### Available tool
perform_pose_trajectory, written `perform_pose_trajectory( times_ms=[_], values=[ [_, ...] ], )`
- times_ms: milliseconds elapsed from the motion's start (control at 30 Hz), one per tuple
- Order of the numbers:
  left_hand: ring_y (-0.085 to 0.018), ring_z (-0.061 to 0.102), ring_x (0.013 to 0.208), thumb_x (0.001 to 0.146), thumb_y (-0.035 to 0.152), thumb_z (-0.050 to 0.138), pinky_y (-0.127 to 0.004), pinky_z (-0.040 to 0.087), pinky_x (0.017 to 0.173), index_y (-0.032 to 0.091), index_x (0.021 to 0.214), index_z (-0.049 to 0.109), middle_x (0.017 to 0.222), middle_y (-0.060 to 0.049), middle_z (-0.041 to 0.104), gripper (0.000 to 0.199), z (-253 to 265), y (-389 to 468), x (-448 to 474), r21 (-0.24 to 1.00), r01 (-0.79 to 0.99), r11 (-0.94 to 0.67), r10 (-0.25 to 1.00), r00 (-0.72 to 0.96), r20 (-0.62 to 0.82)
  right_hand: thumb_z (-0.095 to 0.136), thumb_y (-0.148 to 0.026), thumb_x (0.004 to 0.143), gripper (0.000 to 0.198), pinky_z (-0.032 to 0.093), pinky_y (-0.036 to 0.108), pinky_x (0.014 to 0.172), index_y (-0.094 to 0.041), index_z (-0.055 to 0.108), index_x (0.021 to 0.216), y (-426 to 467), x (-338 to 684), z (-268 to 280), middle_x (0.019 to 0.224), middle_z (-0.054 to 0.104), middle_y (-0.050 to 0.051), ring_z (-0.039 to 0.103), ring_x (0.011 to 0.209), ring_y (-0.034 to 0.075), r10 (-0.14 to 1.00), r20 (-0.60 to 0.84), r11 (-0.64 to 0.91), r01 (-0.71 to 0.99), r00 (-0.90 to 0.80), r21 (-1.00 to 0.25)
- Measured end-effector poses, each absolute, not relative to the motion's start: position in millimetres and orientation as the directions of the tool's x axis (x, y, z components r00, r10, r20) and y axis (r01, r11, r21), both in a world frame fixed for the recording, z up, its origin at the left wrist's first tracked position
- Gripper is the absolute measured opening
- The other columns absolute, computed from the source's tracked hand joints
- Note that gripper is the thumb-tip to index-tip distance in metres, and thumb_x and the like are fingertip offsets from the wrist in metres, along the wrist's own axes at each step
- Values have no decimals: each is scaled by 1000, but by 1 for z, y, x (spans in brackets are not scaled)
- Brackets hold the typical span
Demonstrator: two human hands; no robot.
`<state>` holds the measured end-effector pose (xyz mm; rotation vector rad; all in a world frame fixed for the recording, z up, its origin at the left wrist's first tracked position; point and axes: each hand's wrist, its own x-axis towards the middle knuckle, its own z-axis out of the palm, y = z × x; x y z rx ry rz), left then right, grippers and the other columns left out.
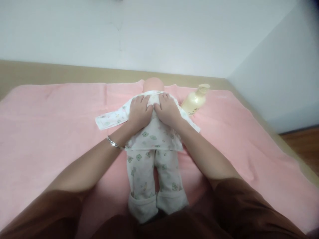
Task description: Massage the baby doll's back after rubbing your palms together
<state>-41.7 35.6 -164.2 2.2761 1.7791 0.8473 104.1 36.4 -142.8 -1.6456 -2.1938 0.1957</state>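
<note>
A baby doll in a white printed top and matching trousers lies stretched out, its smooth pinkish head at the far end. No face shows from here. My left hand rests flat on the left side of the doll's upper body, fingers extended and pointing away from me. On the right side, my right hand lies flat in the same way. The two thumbs almost meet at the middle. Neither hand grips anything. The doll's sleeves spread outward to both sides, and its trouser cuffs are near my lap.
Just right of the doll, a pale yellow pump bottle leans at a tilt. A pink blanket covers the surface under everything. Behind it runs a beige edge against the white wall. Wooden floor shows at the right.
</note>
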Motion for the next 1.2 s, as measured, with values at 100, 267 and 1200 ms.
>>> perform_pose_trajectory(
  times_ms=[100, 267, 1200],
  values=[
    [-32, 48, 137, 96, 29, 31, -51, 33, 124, 8, 141, 52, 145, -18, 55, 54, -165, 31, -39, 415, 863, -289, 918, 126, 376, 32, -34, 98, 59, 28, 54, 125, 1, 44, 144, 40, 107, -141, 159, 39, 24, 31, 152, 38, 947, 188, 312, 887, -261, -340],
    [-35, 43, 144, 98, 21, 27, -54, 33, 124, 3, 142, 50, 151, -23, 48, 52, -154, 6, -28, 337, 882, -330, 915, 212, 343, 33, -29, 97, 54, 32, 52, 123, 2, 46, 139, 39, 107, -134, 153, 46, 26, 40, 147, 37, 950, 157, 305, 907, -269, -290],
    [-32, 48, 141, 96, 15, 28, -49, 37, 124, 3, 121, 60, 138, -22, 58, 42, -136, -1, -27, 322, 886, -333, 934, 263, 243, 23, -22, 100, 44, 39, 53, 111, -6, 56, 123, 39, 111, -137, 134, 60, 25, 52, 130, 34, 891, 201, 436, 892, -408, -117]
  ],
)
